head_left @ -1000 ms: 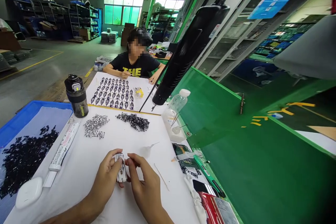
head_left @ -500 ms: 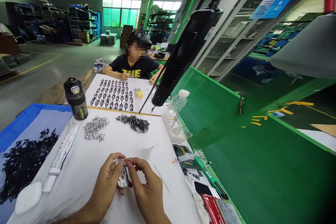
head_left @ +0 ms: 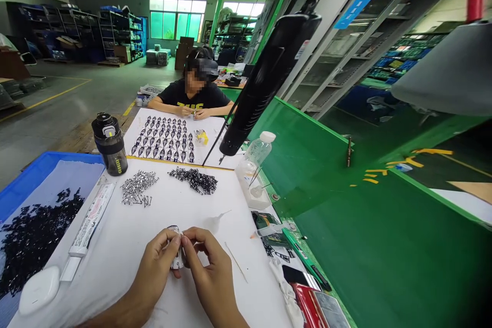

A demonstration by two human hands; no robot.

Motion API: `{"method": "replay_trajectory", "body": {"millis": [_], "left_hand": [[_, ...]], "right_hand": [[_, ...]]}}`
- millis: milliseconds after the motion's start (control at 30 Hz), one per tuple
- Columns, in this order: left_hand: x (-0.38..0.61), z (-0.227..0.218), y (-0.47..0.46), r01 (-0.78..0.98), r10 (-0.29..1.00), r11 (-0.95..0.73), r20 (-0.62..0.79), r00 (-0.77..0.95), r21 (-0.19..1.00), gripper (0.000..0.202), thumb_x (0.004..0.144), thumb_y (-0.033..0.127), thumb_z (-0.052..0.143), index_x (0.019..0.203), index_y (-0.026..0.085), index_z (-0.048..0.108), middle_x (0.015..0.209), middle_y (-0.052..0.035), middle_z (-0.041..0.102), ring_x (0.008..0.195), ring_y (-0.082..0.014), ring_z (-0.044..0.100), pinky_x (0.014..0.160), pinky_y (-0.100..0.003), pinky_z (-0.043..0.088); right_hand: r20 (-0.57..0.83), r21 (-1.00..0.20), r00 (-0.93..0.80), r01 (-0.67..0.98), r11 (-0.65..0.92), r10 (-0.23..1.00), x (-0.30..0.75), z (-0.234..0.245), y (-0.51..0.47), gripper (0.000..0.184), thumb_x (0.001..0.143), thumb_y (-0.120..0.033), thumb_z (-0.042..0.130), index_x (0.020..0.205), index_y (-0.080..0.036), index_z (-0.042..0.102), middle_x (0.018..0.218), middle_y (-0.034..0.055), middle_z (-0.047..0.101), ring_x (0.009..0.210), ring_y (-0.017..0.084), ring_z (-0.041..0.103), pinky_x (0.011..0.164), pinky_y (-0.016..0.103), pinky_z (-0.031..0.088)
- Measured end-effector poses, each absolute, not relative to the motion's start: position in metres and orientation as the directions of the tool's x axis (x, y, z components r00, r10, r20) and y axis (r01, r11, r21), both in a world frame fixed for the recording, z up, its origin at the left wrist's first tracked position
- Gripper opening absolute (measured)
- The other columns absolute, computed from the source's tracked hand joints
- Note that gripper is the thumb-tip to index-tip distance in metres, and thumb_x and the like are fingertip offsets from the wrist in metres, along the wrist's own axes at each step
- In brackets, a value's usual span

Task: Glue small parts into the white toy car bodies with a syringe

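My left hand (head_left: 156, 261) and my right hand (head_left: 207, 266) meet over the white work mat (head_left: 126, 230), both closed on a small white and silver toy-car body (head_left: 177, 259). The left fingers wrap its left side; the right thumb and forefinger pinch at its upper end. Beyond the hands lie a pile of small silver metal parts (head_left: 137, 186) and a pile of small black parts (head_left: 194, 178).
A blue tray (head_left: 26, 174) of black pieces sits left, with a glue tube (head_left: 90, 223), a white case (head_left: 38, 289) and a dark bottle (head_left: 110, 144). A clear bottle (head_left: 257, 156), stick (head_left: 235, 261) and packets lie right. A co-worker (head_left: 194, 95) sits opposite behind rows of parts (head_left: 163, 138).
My hands have stayed together on the car body, with the right fingers shifting slightly at its top. The co-worker opposite has brought both hands together in front.
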State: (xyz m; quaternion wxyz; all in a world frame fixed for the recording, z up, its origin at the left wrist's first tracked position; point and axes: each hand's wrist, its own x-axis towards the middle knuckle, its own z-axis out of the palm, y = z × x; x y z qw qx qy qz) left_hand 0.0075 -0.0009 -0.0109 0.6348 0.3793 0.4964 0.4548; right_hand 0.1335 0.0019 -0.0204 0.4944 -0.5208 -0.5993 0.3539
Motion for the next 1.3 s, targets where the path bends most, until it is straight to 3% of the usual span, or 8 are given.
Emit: {"method": "replay_trajectory", "body": {"millis": [133, 367, 767, 1067, 1300], "left_hand": [[0.007, -0.014, 0.0, -0.204, 0.95, 0.313, -0.303, 0.081, 0.928, 0.04, 0.082, 0.059, 0.064, 0.077, 0.019, 0.063, 0.067, 0.0017, 0.054, 0.06, -0.0131, 0.046, 0.054, -0.024, 0.044], [0.007, -0.013, 0.003, -0.198, 0.942, 0.335, -0.324, 0.082, 0.921, 0.045, 0.078, 0.063, 0.065, 0.077, 0.019, 0.062, 0.072, -0.0006, 0.057, 0.065, -0.0151, 0.049, 0.054, -0.025, 0.045], [0.007, -0.015, 0.002, -0.219, 0.935, 0.354, -0.344, 0.084, 0.909, 0.039, 0.08, 0.059, 0.065, 0.076, 0.02, 0.061, 0.074, -0.0003, 0.054, 0.07, -0.0169, 0.05, 0.056, -0.026, 0.045], [0.006, -0.016, 0.0, -0.226, 0.93, 0.366, -0.347, 0.12, 0.903, 0.037, 0.087, 0.056, 0.059, 0.074, 0.021, 0.057, 0.073, 0.0016, 0.049, 0.072, -0.0163, 0.048, 0.059, -0.026, 0.044], [0.008, -0.018, 0.0, -0.246, 0.937, 0.349, -0.332, 0.107, 0.905, 0.046, 0.085, 0.06, 0.06, 0.064, 0.021, 0.049, 0.068, 0.0018, 0.048, 0.064, -0.0139, 0.047, 0.056, -0.026, 0.044]], "right_hand": [[0.147, -0.947, 0.017, 0.291, 0.136, 0.989, 0.133, -0.025, 0.002, 0.026, 0.094, -0.044, 0.056, 0.087, -0.022, 0.067, 0.07, 0.0014, 0.067, 0.061, 0.015, 0.061, 0.055, 0.024, 0.05], [0.137, -0.938, 0.011, 0.323, 0.126, 0.99, 0.131, -0.03, 0.002, 0.029, 0.095, -0.047, 0.053, 0.088, -0.022, 0.065, 0.067, 0.0003, 0.064, 0.058, 0.014, 0.059, 0.049, 0.023, 0.045], [0.105, -0.941, -0.06, 0.318, 0.119, 0.993, 0.132, -0.026, 0.004, 0.034, 0.097, -0.049, 0.047, 0.087, -0.021, 0.061, 0.078, 0.0031, 0.067, 0.065, 0.015, 0.061, 0.059, 0.026, 0.048], [0.054, -0.961, -0.057, 0.268, 0.067, 0.997, 0.129, -0.037, 0.003, 0.035, 0.097, -0.053, 0.046, 0.088, -0.022, 0.059, 0.068, 0.0006, 0.063, 0.057, 0.015, 0.058, 0.054, 0.027, 0.046], [0.038, -0.97, -0.1, 0.236, 0.061, 0.994, 0.13, -0.031, 0.003, 0.034, 0.098, -0.052, 0.046, 0.084, -0.022, 0.057, 0.075, 0.0011, 0.063, 0.058, 0.014, 0.059, 0.054, 0.027, 0.047]]}}
